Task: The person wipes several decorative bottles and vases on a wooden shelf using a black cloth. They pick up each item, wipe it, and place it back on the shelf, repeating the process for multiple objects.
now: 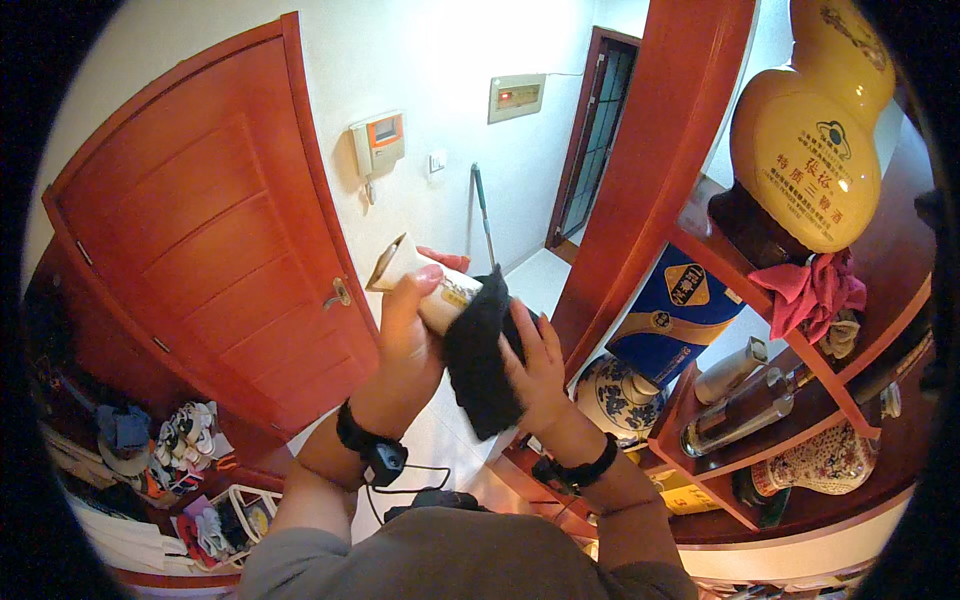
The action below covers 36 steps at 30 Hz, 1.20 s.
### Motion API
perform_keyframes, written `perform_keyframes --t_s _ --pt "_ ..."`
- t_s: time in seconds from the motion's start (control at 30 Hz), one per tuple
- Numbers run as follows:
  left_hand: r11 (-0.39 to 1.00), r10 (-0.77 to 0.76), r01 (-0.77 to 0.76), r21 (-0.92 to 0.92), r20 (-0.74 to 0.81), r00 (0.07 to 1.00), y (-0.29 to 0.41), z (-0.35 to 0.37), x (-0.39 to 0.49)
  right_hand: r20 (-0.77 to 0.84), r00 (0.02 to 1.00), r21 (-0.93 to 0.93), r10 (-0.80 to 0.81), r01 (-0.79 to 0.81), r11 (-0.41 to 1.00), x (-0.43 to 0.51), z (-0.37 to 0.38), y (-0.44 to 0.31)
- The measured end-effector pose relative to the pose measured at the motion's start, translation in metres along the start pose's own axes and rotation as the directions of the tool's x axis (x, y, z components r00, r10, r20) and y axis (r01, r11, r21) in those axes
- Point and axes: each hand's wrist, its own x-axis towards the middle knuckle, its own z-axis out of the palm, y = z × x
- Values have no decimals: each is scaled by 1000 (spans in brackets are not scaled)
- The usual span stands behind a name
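Observation:
My left hand (416, 315) grips a white ceramic vessel (444, 294) that bears a small printed picture and writing. The vessel is tilted, its wide squarish end pointing up and left. Against its lower right end, my right hand (536, 360) holds a black cloth (484, 360). The cloth covers that end, so its shape is hidden. A black band with a small device sits on each of my wrists.
To my right, a red wooden display shelf (795, 315) carries a yellow gourd-shaped bottle (810, 165), a pink cloth (814, 292), a blue box (675, 315), a blue-and-white porcelain jar (619, 397) and a glass bottle (739, 416). Left are a red door (217, 225) and shoes (187, 435).

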Motion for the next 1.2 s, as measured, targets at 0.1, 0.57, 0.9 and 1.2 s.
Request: perform_keyframes --t_s 0.1,0.57,0.9,1.2 --pt "994 -8 -4 -112 -106 994 0 -9 8 107 934 -244 -342 358 901 -28 3 25" --pt "938 -31 7 -346 -66 997 -16 -21 19 108 875 381 472 -475 793 -31 31 24" --pt "967 92 -68 -244 90 992 -17 -12 -2 57 805 524 591 -528 668 -11 35 36" --pt "986 104 -143 82 365 925 -8 -22 6 524 621 606 583 -753 257 34 -40 30"
